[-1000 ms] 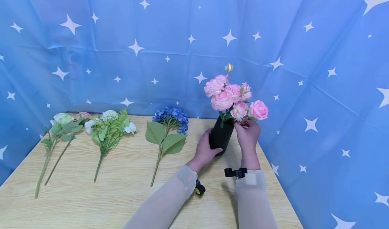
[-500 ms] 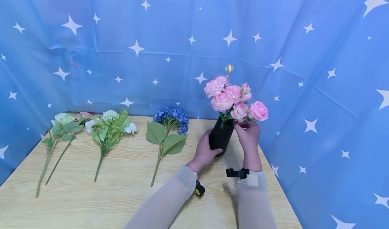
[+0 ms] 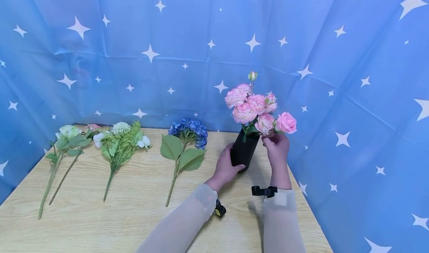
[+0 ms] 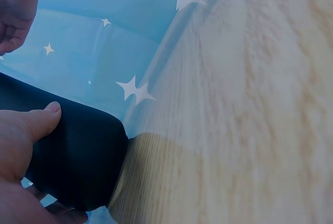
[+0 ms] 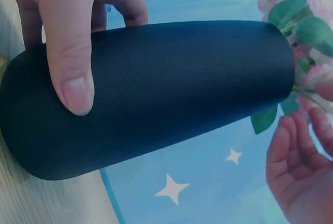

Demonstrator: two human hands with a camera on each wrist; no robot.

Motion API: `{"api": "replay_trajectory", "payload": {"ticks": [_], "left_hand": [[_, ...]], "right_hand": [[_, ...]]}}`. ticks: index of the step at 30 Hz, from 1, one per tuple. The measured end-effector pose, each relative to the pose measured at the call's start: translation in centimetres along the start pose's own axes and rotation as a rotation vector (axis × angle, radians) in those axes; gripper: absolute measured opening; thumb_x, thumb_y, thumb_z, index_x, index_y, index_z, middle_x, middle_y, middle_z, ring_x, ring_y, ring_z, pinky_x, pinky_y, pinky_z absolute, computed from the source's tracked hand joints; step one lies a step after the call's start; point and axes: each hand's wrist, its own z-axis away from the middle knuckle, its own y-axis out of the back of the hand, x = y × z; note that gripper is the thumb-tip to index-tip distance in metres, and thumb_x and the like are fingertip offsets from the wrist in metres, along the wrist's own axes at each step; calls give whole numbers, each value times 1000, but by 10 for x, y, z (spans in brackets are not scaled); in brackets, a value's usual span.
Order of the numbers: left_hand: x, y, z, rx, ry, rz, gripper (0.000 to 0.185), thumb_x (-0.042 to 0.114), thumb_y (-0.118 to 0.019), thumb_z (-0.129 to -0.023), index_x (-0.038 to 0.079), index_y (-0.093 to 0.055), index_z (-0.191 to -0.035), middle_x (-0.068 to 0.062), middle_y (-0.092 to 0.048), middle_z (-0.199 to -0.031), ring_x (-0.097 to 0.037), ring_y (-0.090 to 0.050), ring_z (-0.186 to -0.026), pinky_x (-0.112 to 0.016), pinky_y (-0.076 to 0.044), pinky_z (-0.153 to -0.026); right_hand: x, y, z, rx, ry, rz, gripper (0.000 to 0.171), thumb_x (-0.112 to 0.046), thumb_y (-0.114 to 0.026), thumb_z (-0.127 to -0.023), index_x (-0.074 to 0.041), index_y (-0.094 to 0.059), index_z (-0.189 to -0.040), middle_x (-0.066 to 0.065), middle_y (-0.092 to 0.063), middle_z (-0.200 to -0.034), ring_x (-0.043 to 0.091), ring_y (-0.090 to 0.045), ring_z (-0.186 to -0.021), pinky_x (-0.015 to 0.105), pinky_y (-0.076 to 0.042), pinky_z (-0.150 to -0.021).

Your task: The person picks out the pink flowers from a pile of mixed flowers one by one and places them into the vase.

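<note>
A black vase [image 3: 244, 154] leans on the table's right part, with its mouth away from me. My left hand [image 3: 225, 167] grips its lower body; the thumb lies across the side in the left wrist view, and the other fingers go around the vase [image 4: 86, 151]. Ruffled pink peonies [image 3: 246, 109] with a small bud stand in the vase. At the mouth's right side, my right hand [image 3: 279, 148] pinches a single pink rose [image 3: 286, 122] just below its bloom. In the right wrist view, the right hand's curled fingers [image 5: 286, 151] are close beside the rim.
Left of the vase lies a blue hydrangea [image 3: 192, 130] with two broad leaves. Farther left are a green and white spray [image 3: 120, 145] and a pale flower stem [image 3: 67, 133] beside a thinner one. A blue star-printed curtain [image 3: 187, 40] borders the wooden table [image 3: 134, 223].
My right hand has shifted slightly to the right, and the pink rose has moved a little with it. The left hand and vase stay nearly where they were.
</note>
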Motion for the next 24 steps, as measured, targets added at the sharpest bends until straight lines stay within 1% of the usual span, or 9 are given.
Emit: {"api": "replay_trajectory", "payload": {"ticks": [2, 4, 7, 9, 12, 15, 17, 19, 24], "left_hand": [[0, 0, 0, 2, 1, 1, 91, 26, -84, -94, 14, -31, -166, -13, -44, -167, -32, -45, -153, -50, -41, -125], [1, 0, 0, 6, -1, 1, 91, 26, -85, -93, 14, -31, -166, -14, -44, -166, -32, -46, -153, -50, -41, -124], [1, 0, 0, 9, 2, -4, 91, 27, -85, -93, 14, -31, -166, -13, -44, -166, -32, -46, -153, -50, -41, -125], [0, -1, 0, 8, 0, -8, 92, 27, -85, -93, 14, -31, -166, -14, -44, -166, -32, -46, -153, -50, -41, -124], [0, -1, 0, 5, 5, -12, 92, 27, -84, -94, 14, -30, -167, -14, -44, -166, -32, -45, -153, -50, -41, -125], [0, -1, 0, 4, 10, -14, 92, 27, -85, -94, 15, -30, -167, -13, -44, -166, -32, -45, -153, -49, -41, -125], [0, -1, 0, 1, 15, -14, 92, 27, -84, -94, 15, -30, -167, -13, -44, -166, -31, -45, -153, -49, -41, -125], [1, -1, 1, -2, 18, -16, 92, 28, -84, -94, 16, -29, -167, -13, -44, -167, -31, -45, -153, -49, -40, -125], [1, 0, 1, 0, 13, -23, 92, 28, -84, -94, 16, -29, -167, -13, -44, -166, -30, -45, -153, -49, -41, -125]], "right_hand": [[2, 1, 0, -3, -5, -12, 15, 1, -65, -90, 10, -70, -100, -5, -68, -85, -4, -66, -73, 14, -58, -65], [4, 1, -1, -17, -4, 12, 16, 3, -63, -89, 10, -70, -102, 6, -71, -88, -6, -65, -73, 13, -57, -66], [9, 1, -2, -43, 6, 86, 20, 4, -64, -88, 10, -72, -105, 25, -73, -96, -9, -63, -73, 11, -54, -66], [12, 1, -3, -73, -5, 123, 24, 2, -66, -89, 10, -72, -111, 31, -73, -104, -10, -62, -75, 10, -53, -67], [17, 1, -3, -126, -49, 133, 32, -2, -69, -91, 8, -69, -121, 31, -72, -114, -3, -65, -85, 10, -52, -72], [23, 1, -2, -211, -95, 73, 43, -1, -67, -94, 6, -61, -135, 28, -66, -130, 16, -68, -107, 11, -52, -80], [27, 1, -3, -272, -107, 24, 50, 1, -64, -94, 5, -55, -143, 26, -61, -140, 28, -63, -122, 12, -51, -84], [30, 1, -3, -328, -96, -24, 57, 3, -62, -94, 3, -50, -149, 25, -55, -148, 36, -57, -131, 14, -50, -88], [36, -2, -4, -405, -59, -75, 71, 3, -66, -90, -1, -43, -157, 22, -47, -158, 39, -50, -138, 14, -49, -93]]}}
